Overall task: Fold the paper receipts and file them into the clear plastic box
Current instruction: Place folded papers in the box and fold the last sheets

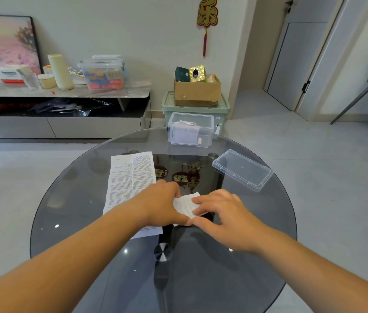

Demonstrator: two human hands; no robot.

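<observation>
The small receipt [186, 205] lies near the middle of the glass table [70, 199], a little toward my 6 o'clock, and I have it caught between both hands so the fold cannot spring open. My left hand [165, 199] covers its 9 o'clock edge with fingers curled over the paper and the thumb nipping the near corner. My right hand [221, 213] comes in from 3 o'clock, the forefinger laid along the top and the thumb tucked under the near edge, so each hand pinches the paper and neither is free. The two thumbs meet at the near corner, which I judge is where the crease is being set. The long printed sheet [131, 177] lies flat at 10 o'clock from the receipt, partly under my left wrist, unfolded and close enough to take up next. The clear plastic box [191, 129] stands at 12 o'clock by the far rim, open, with papers already upright inside. Its lid [243, 169] rests at 2 o'clock, well apart from the box, leaving the mouth clear for filing.
</observation>
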